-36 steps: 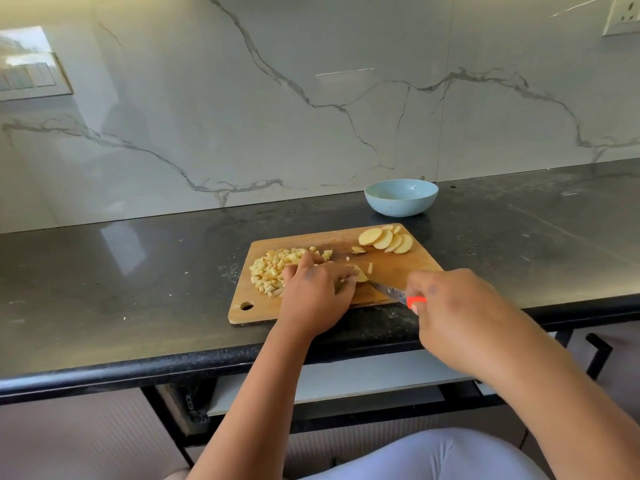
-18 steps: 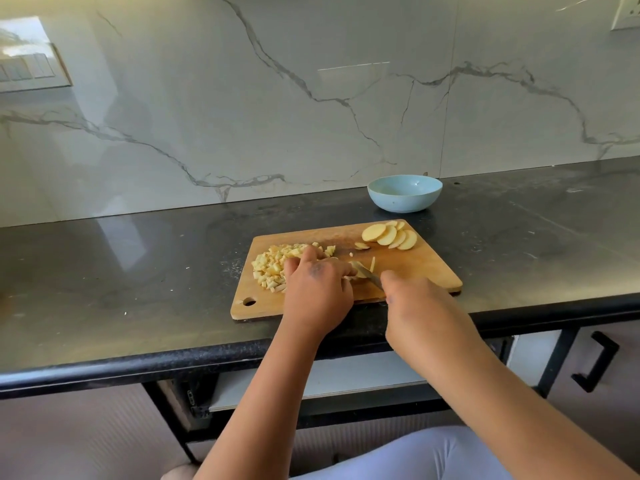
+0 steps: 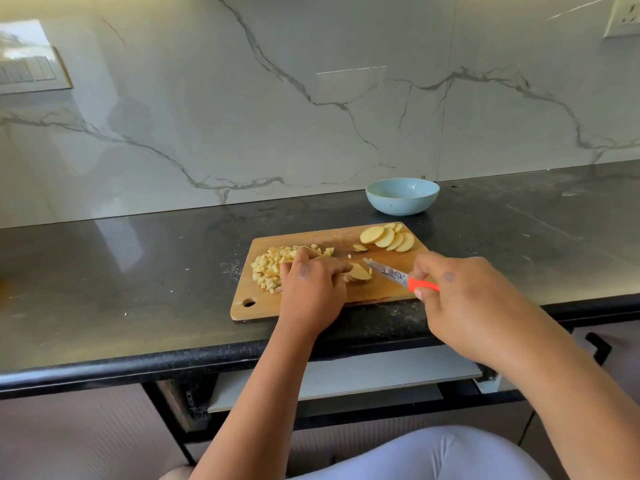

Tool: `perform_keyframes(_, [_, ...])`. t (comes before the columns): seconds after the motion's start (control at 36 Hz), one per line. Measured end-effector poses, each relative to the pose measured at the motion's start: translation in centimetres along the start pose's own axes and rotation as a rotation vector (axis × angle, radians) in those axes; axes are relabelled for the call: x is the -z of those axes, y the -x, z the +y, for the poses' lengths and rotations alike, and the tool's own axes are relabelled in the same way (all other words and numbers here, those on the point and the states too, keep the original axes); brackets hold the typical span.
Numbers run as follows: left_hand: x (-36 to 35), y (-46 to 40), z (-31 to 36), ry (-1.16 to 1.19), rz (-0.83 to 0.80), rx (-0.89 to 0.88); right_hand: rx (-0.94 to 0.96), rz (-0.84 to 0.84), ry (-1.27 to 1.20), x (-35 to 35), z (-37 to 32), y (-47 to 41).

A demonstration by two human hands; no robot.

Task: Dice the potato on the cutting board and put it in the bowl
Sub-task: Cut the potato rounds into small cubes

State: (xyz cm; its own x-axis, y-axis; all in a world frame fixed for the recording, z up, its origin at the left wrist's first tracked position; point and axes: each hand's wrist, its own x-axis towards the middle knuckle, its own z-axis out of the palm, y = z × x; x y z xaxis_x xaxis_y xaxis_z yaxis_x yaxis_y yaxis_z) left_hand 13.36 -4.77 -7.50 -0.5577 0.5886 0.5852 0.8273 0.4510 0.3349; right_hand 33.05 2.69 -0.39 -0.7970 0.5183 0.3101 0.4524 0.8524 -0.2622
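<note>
Standing next to this, the layout makes sense. The cutting board (image 3: 381, 296) sits right at the front edge of the bench (image 3: 138, 271), close enough that both arms reach it without stretching. The left hand (image 3: 311, 289) has its fingers curled down over a small stack of potato slices (image 3: 358, 271) in the middle of the board, pinning them so they don't slide — fingertips tucked back from the cut edge, which looks like the safe way to do it. The right hand (image 3: 464, 299) is wrapped around the orange handle of the knife (image 3: 398, 276), with the blade angled toward that stack and its tip just beside it. I'd guess the next cut is about to start.

Finished dice (image 3: 268, 268) are heaped at the left end of the board, partly behind the left hand, out of the blade's way. About 5 uncut slices (image 3: 388, 239) are fanned at the far right corner, waiting their turn. The blue bowl (image 3: 401, 197) stands on the bench just past that corner and looks empty — nothing has gone in yet, so I'd say roughly half the chopping remains, then the transfer.
</note>
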Motion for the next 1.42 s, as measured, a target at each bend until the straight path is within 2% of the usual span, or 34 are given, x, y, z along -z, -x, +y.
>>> perform_keyframes(0.06, [-0.1, -0.1, -0.1, 0.031, 0.046, 0.019, 0.01, 0.01, -0.013, -0.3, -0.1, -0.1])
perform_keyframes(0.17, [0.0, 0.0, 0.0, -0.034, -0.017, 0.003, -0.001, -0.043, -0.016, -1.7, -0.7, -0.2])
perform_keyframes(0.5, [-0.2, -0.1, 0.0, -0.041, 0.031, -0.034, -0.011, -0.056, 0.01, -5.8, -3.4, -2.6])
perform_keyframes(0.64, [-0.2, 0.1, 0.2, -0.036, 0.033, -0.025, -0.047, -0.114, 0.005, -3.8, -3.1, -1.6])
perform_keyframes(0.78, [0.1, 0.0, 0.2, -0.001, -0.046, 0.012, -0.053, -0.165, -0.034, 0.1, -0.5, -0.1])
perform_keyframes(0.89, [0.4, -0.2, 0.4, 0.126, 0.024, 0.034, -0.06, -0.113, -0.133, 1.7, 1.5, -0.9])
perform_keyframes(0.94, [0.4, -0.4, 1.1, 0.1, 0.033, 0.027, -0.117, -0.064, -0.18, 1.8, 2.5, -1.6])
perform_keyframes(1.08, [-0.7, -1.1, 4.1, -0.162, -0.194, 0.11, -0.19, -0.012, -0.147, 0.7, 3.5, -2.6])
perform_keyframes(1.19, [-1.4, -2.3, 5.3, -0.26, -0.235, 0.086, -0.203, -0.009, -0.142, 0.3, 3.8, -2.8])
perform_keyframes(1.33, [-2.1, -4.0, 4.7, -0.223, -0.299, 0.082, -0.194, -0.012, -0.136, 0.4, 4.2, -2.9])
perform_keyframes(1.42, [-1.3, -4.6, 4.0, -0.025, -0.386, 0.05, -0.173, -0.022, -0.133, 0.1, 4.1, -3.0])
